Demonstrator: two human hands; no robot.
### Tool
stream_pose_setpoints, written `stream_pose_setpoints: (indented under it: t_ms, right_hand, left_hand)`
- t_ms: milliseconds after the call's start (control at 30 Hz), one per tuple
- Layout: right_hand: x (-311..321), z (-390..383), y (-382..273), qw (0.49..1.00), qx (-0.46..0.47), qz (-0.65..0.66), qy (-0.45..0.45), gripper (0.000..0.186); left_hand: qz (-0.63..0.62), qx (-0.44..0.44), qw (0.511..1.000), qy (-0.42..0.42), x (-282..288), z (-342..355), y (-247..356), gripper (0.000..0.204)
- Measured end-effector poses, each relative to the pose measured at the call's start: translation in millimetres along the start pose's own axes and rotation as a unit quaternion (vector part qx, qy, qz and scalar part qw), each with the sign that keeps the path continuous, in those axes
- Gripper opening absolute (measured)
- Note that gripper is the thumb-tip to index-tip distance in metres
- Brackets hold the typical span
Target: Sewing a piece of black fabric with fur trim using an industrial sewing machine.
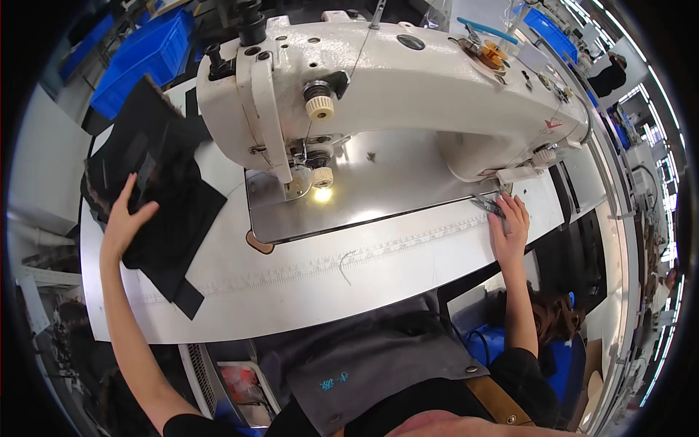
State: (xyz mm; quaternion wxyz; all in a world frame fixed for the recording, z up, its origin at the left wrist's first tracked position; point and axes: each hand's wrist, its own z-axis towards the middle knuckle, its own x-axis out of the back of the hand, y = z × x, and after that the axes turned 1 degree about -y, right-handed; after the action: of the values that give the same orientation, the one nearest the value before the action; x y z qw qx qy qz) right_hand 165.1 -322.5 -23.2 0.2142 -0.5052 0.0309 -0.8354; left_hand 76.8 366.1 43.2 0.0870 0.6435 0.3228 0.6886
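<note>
My left hand [128,222] rests with its fingers apart on a piece of black fabric [171,240] lying in folds at the left of the white worktable [364,284]. My right hand [511,226] grips small metal thread snips [489,205] at the right front corner of the steel bed plate [386,197]. Between my hands stands a white industrial sewing machine [400,80], its small lamp lit beside the needle area. A printed ruler runs along the tabletop, with a loose thread [346,266] lying across it.
Blue plastic bins [138,62] stand behind the table at the back left, and another [546,33] at the back right. A person in dark clothing [610,76] is at the far right. Below the front edge are a tray [244,393] and a blue bin with brown material [553,313].
</note>
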Motion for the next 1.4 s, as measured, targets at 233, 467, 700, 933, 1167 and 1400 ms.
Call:
stream_pose_setpoints:
  t_ms: [233,467,700,933,1167,1400]
  right_hand:
    - [-10,-3,-88,0.983,0.175,0.044,-0.043,0.046]
    - [-43,-5,-200,0.895,0.334,0.23,-0.185,0.055]
    - [-99,11,-308,0.813,0.499,0.253,-0.159,0.064]
    - [-184,24,-428,0.857,0.446,0.23,-0.121,0.037]
    - [-134,-7,-351,0.753,0.557,0.319,-0.141,0.018]
    - [-63,9,-243,0.749,0.548,0.296,-0.225,0.028]
  left_hand:
    - [0.226,0.032,0.973,-0.021,-41,-56,75,0.081]
    - [0.28,0.002,0.953,0.115,-66,-67,70,0.054]
    - [0.375,-0.16,0.897,0.174,-53,-52,49,0.018]
    - [-0.154,-0.038,0.985,0.072,-12,-27,12,0.019]
    - [0.254,-0.164,0.948,0.099,-42,-99,105,0.096]
    - [0.267,-0.299,0.912,0.09,-84,-114,155,0.074]
